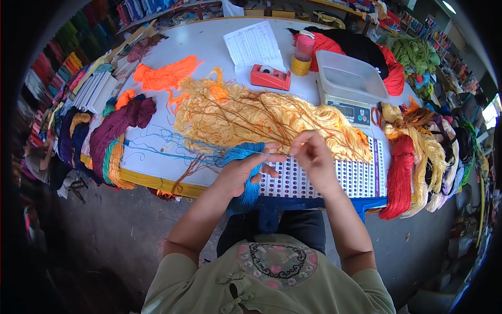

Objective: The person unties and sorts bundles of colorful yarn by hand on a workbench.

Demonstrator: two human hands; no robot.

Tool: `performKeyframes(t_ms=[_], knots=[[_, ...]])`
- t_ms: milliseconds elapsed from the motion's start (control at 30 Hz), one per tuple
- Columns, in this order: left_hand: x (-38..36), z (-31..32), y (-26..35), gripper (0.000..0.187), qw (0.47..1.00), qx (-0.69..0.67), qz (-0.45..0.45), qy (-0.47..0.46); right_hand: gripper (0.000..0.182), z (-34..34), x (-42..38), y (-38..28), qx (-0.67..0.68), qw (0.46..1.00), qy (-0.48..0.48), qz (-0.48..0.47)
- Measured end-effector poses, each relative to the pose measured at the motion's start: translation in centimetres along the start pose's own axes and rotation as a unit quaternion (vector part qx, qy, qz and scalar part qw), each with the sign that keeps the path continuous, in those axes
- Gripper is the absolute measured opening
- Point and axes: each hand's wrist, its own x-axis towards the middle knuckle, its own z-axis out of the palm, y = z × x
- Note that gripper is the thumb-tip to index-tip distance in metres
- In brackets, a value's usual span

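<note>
Within the left grip [240, 172], closed around it: blue yarn [243, 151], probably light, soft and easily tangled, best held at the bundle's middle. Just beside it, the right grip [315, 158], fingertips together; whether yarn is pinched there cannot be told.

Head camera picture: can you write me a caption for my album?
A blue thread skein in the left hand, the right hand raised close by, pale-yellow thread heaped beyond them.
</note>
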Motion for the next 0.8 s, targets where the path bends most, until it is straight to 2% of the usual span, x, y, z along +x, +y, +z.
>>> performKeyframes(t_ms=[33,133,167,200,233,267,333,467,567,667,800], knots=[[0.1,0.2,-0.6,0.049,1.000,0.000,0.007,0.004,0.005,1.3,-0.3,-1.3,-0.110,0.993,-0.023,-0.044],[0.2,0.8,-1.6,0.043,0.997,0.075,0.025,0.012,0.006,2.2,-1.0,0.7,-0.124,0.989,-0.029,-0.069],[0.1,0.9,-1.6,0.038,0.997,0.066,0.023,0.033,0.004,2.3,-0.9,1.0,-0.022,0.999,-0.009,-0.029],[-0.2,0.7,-1.3,0.036,0.997,0.067,0.028,0.016,0.003,2.3,-0.9,1.1,0.080,0.997,0.010,0.013],[-0.5,0.1,-0.9,0.034,0.997,0.068,0.033,0.000,0.005,0.8,-0.8,0.2,0.143,0.982,0.026,0.123],[-1.0,-0.4,-0.5,0.032,0.997,0.068,0.036,-0.016,0.009,0.0,-0.8,-0.5,0.208,0.965,0.055,0.153],[-2.1,-1.4,-0.1,0.031,0.996,0.080,0.045,0.011,0.013,-2.1,-1.0,-0.3,0.354,0.924,0.050,0.137],[-4.7,-2.5,0.3,0.032,0.991,0.069,0.090,0.071,0.019,-3.7,-3.7,-2.4,0.416,0.892,0.114,0.139],[-6.6,-2.3,0.6,0.032,0.980,0.054,0.141,0.130,0.017,-5.2,-7.4,-3.1,0.421,0.895,0.091,0.114],[-8.9,-3.1,0.6,0.035,0.973,0.105,0.136,0.156,0.017,-7.1,-11.6,-4.0,0.421,0.895,0.108,0.102],[-13.6,-5.3,1.6,0.031,0.985,0.049,0.137,0.088,0.018,-10.3,-16.7,-6.0,0.400,0.896,0.186,0.052]])
